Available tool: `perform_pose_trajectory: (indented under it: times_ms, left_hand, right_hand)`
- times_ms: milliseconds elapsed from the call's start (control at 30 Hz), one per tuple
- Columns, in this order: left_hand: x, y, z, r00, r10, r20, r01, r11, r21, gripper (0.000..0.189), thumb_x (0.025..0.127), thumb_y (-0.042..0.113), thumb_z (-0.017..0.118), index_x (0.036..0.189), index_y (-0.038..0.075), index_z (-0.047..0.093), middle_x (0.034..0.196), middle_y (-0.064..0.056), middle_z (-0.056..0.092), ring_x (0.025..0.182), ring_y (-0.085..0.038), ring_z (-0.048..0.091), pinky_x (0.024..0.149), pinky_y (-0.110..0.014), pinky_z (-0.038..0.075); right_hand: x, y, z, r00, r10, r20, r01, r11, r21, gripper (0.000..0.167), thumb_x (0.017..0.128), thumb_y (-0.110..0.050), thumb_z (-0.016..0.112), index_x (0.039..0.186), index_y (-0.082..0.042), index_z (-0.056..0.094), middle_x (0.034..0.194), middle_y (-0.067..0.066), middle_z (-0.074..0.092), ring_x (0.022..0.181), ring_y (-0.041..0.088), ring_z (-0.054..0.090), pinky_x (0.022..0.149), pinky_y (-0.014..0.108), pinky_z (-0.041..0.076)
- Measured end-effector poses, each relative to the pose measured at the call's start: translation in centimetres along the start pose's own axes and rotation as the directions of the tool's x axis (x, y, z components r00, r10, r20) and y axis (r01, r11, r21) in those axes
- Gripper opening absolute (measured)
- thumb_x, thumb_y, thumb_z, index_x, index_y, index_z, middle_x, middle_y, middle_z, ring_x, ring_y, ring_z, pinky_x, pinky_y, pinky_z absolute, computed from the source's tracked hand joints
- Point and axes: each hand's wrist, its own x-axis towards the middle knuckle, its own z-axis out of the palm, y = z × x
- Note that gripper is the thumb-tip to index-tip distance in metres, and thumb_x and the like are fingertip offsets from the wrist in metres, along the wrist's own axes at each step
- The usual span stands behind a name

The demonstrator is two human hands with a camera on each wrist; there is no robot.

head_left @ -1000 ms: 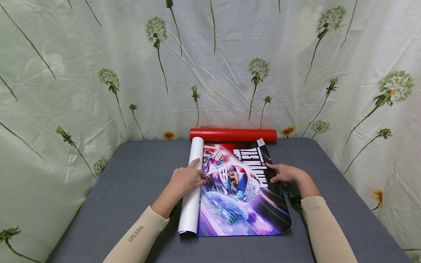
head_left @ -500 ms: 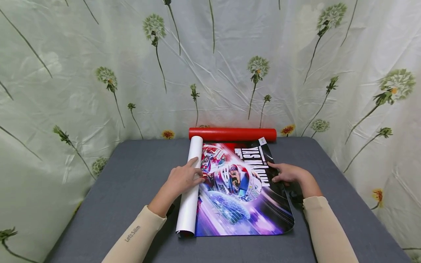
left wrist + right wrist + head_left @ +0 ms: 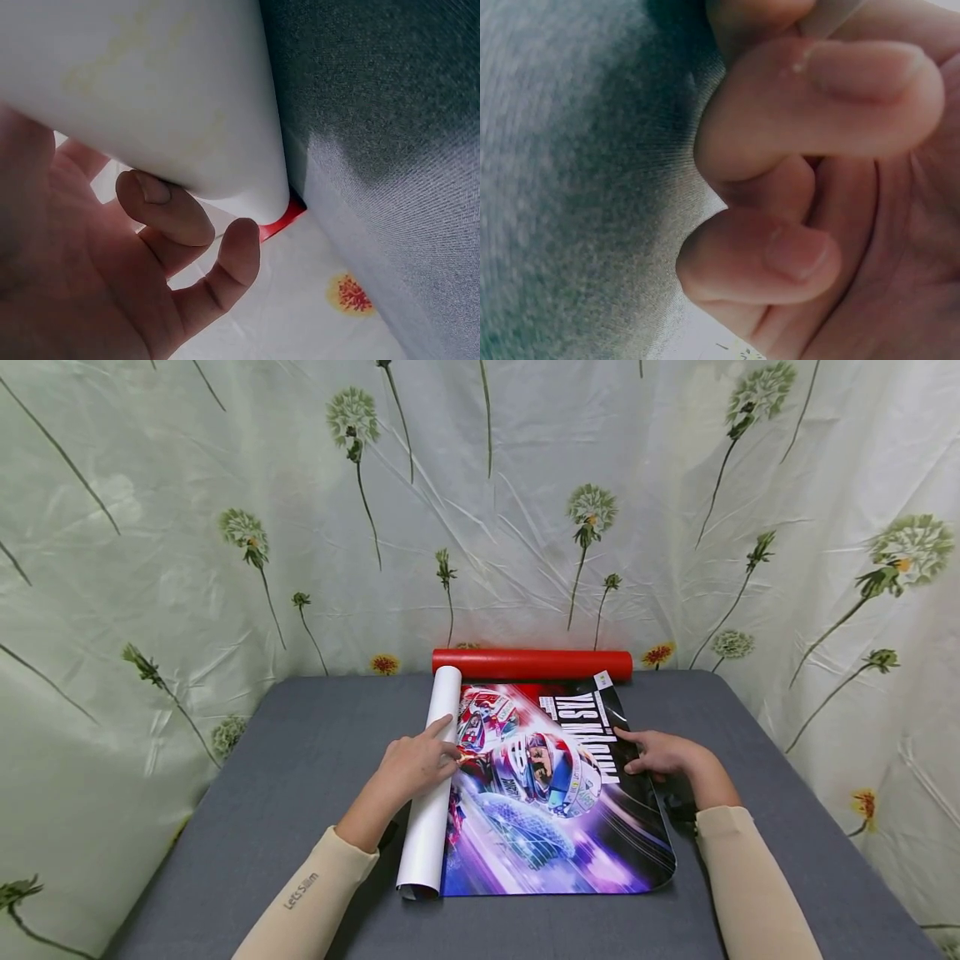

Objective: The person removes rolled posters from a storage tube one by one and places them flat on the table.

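Observation:
In the head view a partly unrolled poster [image 3: 540, 827], printed with racing helmets, lies on the grey table. Its left side remains a white roll [image 3: 427, 835]. My left hand [image 3: 412, 768] holds this roll near its middle, index finger stretched across the top. The left wrist view shows the other fingers [image 3: 176, 214] curled beside the white surface. At the poster's right edge, my right hand [image 3: 671, 756] pinches the sheet, thumb on the print and the other fingers mostly hidden. Those fingers [image 3: 810, 97] appear curled close to the table cloth in the right wrist view.
Behind the poster, a red tube [image 3: 532, 664] lies crosswise at the table's back edge. A curtain [image 3: 495, 527] with a dandelion print hangs behind and around the grey table [image 3: 315, 743].
The white roll and my left hand have shifted slightly left, exposing a little more print. My right hand and the poster's right edge have moved slightly right.

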Motion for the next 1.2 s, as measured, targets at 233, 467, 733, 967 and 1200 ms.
perform_pose_trajectory:
  times_ms: [233, 467, 733, 967, 1200]
  left_hand:
    - [-0.09, -0.19, -0.18, 1.0, 0.006, -0.006, -0.006, 1.0, -0.013, 0.025, 0.098, 0.04, 0.074, 0.122, 0.032, 0.08, 0.174, -0.002, 0.036, 0.095, -0.028, 0.068, 0.063, -0.035, 0.048]
    - [-0.09, -0.25, -0.19, 1.0, 0.014, -0.008, -0.014, 1.0, -0.012, 0.024, 0.1, 0.037, 0.071, 0.122, 0.032, 0.081, 0.175, 0.001, 0.034, 0.092, -0.025, 0.067, 0.06, -0.032, 0.043]
    - [-0.07, -0.51, -0.14, 1.0, -0.004, -0.013, 0.004, 1.0, -0.025, 0.029, 0.098, 0.042, 0.075, 0.124, 0.031, 0.08, 0.174, 0.0, 0.036, 0.101, -0.028, 0.07, 0.065, -0.036, 0.049]
    - [-0.09, -0.57, -0.24, 1.0, -0.007, 0.006, 0.007, 1.0, -0.003, 0.028, 0.1, 0.038, 0.072, 0.126, 0.032, 0.08, 0.174, 0.003, 0.035, 0.082, -0.023, 0.064, 0.06, -0.033, 0.044]
    - [-0.18, -0.58, -0.35, 0.999, -0.029, -0.014, 0.029, 0.999, -0.019, 0.029, 0.097, 0.046, 0.076, 0.122, 0.031, 0.08, 0.172, -0.002, 0.038, 0.102, -0.028, 0.069, 0.068, -0.038, 0.052]
  right_hand:
    - [-0.24, -0.07, -0.19, 1.0, 0.003, 0.001, -0.003, 1.0, 0.007, 0.086, 0.099, -0.014, 0.071, 0.168, -0.006, 0.021, 0.145, 0.043, 0.041, 0.05, 0.015, 0.047, 0.056, 0.031, 0.047]
    - [-0.45, 0.11, -0.4, 1.0, -0.001, -0.004, 0.001, 1.0, 0.004, 0.086, 0.099, -0.013, 0.071, 0.168, -0.005, 0.021, 0.145, 0.043, 0.041, 0.049, 0.015, 0.046, 0.056, 0.031, 0.047]
    - [-0.47, 0.2, -0.43, 1.0, 0.016, 0.001, -0.016, 1.0, 0.012, 0.086, 0.099, -0.013, 0.071, 0.168, -0.005, 0.02, 0.144, 0.043, 0.042, 0.049, 0.014, 0.046, 0.056, 0.031, 0.047]
    - [-0.55, 0.39, -0.39, 1.0, -0.001, -0.006, 0.001, 1.0, 0.0, 0.085, 0.099, -0.011, 0.071, 0.168, -0.004, 0.021, 0.144, 0.044, 0.041, 0.049, 0.014, 0.046, 0.057, 0.032, 0.048]
    - [-0.71, 0.57, -0.5, 1.0, -0.004, -0.014, 0.004, 1.0, -0.007, 0.084, 0.099, -0.012, 0.07, 0.167, -0.003, 0.022, 0.143, 0.043, 0.041, 0.049, 0.015, 0.045, 0.057, 0.032, 0.047]
